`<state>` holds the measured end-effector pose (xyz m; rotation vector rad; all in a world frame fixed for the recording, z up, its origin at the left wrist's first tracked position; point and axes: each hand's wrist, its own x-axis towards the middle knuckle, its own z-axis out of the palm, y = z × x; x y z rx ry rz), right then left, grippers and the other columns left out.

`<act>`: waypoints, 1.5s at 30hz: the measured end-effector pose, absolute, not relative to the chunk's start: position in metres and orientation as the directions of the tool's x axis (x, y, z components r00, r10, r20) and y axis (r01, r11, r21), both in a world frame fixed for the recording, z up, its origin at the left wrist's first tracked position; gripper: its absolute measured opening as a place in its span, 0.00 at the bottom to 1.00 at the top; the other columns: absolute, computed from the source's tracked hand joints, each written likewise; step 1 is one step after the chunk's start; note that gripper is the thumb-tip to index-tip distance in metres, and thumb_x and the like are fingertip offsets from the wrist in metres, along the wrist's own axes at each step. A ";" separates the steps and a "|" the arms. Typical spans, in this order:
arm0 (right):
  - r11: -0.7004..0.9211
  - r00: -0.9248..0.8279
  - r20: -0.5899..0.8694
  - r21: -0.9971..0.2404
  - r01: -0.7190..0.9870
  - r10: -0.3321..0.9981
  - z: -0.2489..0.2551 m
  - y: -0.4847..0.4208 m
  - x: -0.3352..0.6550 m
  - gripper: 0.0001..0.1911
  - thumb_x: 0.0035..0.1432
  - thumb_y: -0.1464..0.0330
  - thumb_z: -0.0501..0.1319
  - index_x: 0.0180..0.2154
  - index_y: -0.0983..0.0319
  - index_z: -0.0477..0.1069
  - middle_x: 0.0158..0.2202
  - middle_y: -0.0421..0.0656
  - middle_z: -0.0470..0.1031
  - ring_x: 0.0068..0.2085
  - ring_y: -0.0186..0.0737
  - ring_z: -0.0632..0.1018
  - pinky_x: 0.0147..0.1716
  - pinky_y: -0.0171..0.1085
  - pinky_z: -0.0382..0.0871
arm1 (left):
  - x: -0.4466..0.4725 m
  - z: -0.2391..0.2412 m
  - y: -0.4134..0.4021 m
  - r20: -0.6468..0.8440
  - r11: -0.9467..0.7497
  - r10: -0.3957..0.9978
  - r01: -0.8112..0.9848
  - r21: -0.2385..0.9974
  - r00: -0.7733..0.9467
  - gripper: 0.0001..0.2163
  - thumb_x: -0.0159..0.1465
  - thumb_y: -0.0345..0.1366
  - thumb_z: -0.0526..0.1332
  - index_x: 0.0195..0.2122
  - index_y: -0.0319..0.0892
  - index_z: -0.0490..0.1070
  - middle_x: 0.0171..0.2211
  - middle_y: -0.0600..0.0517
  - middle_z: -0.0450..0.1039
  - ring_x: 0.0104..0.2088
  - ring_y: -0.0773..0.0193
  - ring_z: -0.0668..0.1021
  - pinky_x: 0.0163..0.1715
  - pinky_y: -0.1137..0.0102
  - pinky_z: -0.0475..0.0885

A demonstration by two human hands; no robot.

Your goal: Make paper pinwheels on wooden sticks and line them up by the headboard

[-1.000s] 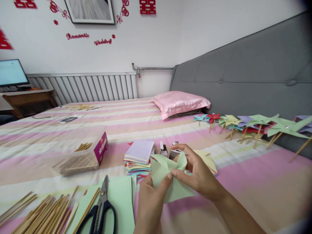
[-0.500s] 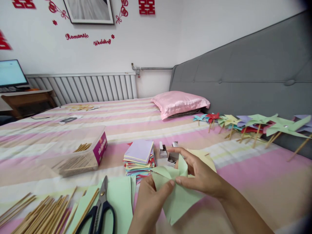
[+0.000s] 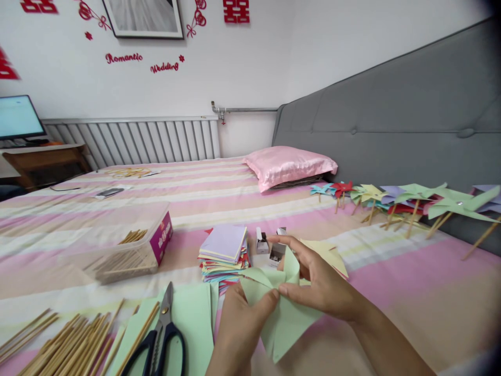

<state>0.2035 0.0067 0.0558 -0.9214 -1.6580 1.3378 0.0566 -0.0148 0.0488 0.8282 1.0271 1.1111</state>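
Note:
A light green paper square (image 3: 287,321), cut in from its corners and partly folded, is held up between my two hands. My left hand (image 3: 245,318) grips its left side, the thumb pressed near the paper's middle. From the right, my right hand (image 3: 319,282) pinches it, thumb at the middle beside the other thumb, with a curled flap standing up by the fingers. Just beyond are small open boxes (image 3: 277,254) and a stack of coloured paper squares (image 3: 223,250). Yellow paper (image 3: 329,256) lies behind my right hand.
Scissors (image 3: 162,329) rest on green sheets (image 3: 193,318) at front left, near loose wooden sticks (image 3: 74,344). A clear plastic box (image 3: 129,261) holds more sticks. Finished paper pinwheels (image 3: 417,193) lie along the grey headboard (image 3: 391,125). A pink pillow (image 3: 289,164) lies farther back.
Both hands keep their hold on the green paper. The paper has shifted slightly left, and its lower right part now reaches a little less far right.

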 end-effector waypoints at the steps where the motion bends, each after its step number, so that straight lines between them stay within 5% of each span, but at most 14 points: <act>1: 0.180 -0.418 0.147 -0.983 0.042 0.896 0.055 0.008 0.203 0.34 0.49 0.73 0.61 0.55 0.54 0.50 0.31 0.37 0.68 0.31 0.34 0.71 0.28 0.31 0.65 | 0.056 0.047 -0.014 -0.231 0.250 0.968 -0.308 0.918 0.099 0.13 0.44 0.34 0.67 0.31 0.33 0.76 0.21 0.46 0.77 0.21 0.59 0.76 0.25 0.68 0.70; 8: 0.351 -0.187 0.339 -0.936 0.032 0.922 0.055 0.014 0.203 0.30 0.48 0.67 0.64 0.52 0.56 0.55 0.45 0.46 0.66 0.42 0.41 0.70 0.36 0.37 0.67 | 0.048 0.038 -0.008 -0.215 0.171 0.974 -0.393 0.903 -0.069 0.11 0.49 0.35 0.65 0.33 0.35 0.73 0.25 0.48 0.78 0.26 0.61 0.77 0.29 0.70 0.69; 12: 0.429 0.002 0.430 -0.903 0.029 0.903 0.057 0.012 0.205 0.13 0.51 0.67 0.61 0.41 0.59 0.65 0.31 0.40 0.67 0.32 0.36 0.70 0.29 0.34 0.66 | 0.042 0.044 -0.009 -0.237 0.153 0.961 -0.435 0.887 -0.145 0.10 0.51 0.33 0.64 0.35 0.35 0.72 0.27 0.49 0.78 0.27 0.64 0.77 0.27 0.75 0.68; 15: 0.427 -0.105 0.418 -0.901 0.077 0.902 0.056 0.009 0.206 0.03 0.52 0.69 0.59 0.32 0.60 0.69 0.22 0.36 0.64 0.24 0.32 0.67 0.23 0.31 0.63 | 0.039 0.049 -0.008 -0.266 0.148 0.950 -0.512 0.846 -0.165 0.13 0.51 0.32 0.64 0.39 0.35 0.71 0.27 0.49 0.78 0.29 0.63 0.78 0.25 0.75 0.68; 21: 0.439 -0.474 0.303 -0.874 0.207 0.827 0.051 0.005 0.199 0.11 0.48 0.75 0.60 0.36 0.60 0.74 0.23 0.38 0.73 0.25 0.32 0.72 0.24 0.31 0.65 | 0.038 0.050 -0.009 -0.247 0.121 0.960 -0.595 0.794 -0.134 0.18 0.50 0.28 0.64 0.43 0.36 0.70 0.32 0.48 0.78 0.34 0.60 0.78 0.30 0.73 0.70; 29: 0.384 -0.444 0.285 -0.911 0.150 0.850 0.048 0.007 0.192 0.06 0.45 0.69 0.66 0.30 0.61 0.77 0.23 0.41 0.77 0.25 0.35 0.75 0.25 0.33 0.69 | 0.044 0.045 -0.008 -0.225 0.124 0.970 -0.605 0.787 -0.093 0.17 0.53 0.32 0.63 0.44 0.36 0.69 0.37 0.46 0.76 0.36 0.60 0.77 0.32 0.72 0.70; 40: 0.248 -0.327 0.224 -0.968 0.032 0.918 0.048 0.009 0.184 0.09 0.45 0.64 0.66 0.24 0.64 0.74 0.20 0.38 0.73 0.21 0.33 0.75 0.22 0.31 0.70 | 0.047 0.043 -0.013 -0.160 0.082 0.982 -0.538 0.839 -0.101 0.05 0.51 0.33 0.64 0.28 0.37 0.71 0.24 0.53 0.73 0.25 0.68 0.73 0.25 0.75 0.64; 45: 0.231 -0.287 0.211 -0.972 0.037 0.935 0.044 0.012 0.184 0.11 0.46 0.62 0.65 0.24 0.64 0.71 0.21 0.37 0.71 0.20 0.33 0.75 0.19 0.31 0.69 | 0.053 0.048 -0.013 -0.181 0.064 0.968 -0.524 0.850 -0.175 0.09 0.51 0.35 0.65 0.31 0.37 0.72 0.27 0.53 0.74 0.25 0.70 0.71 0.25 0.76 0.63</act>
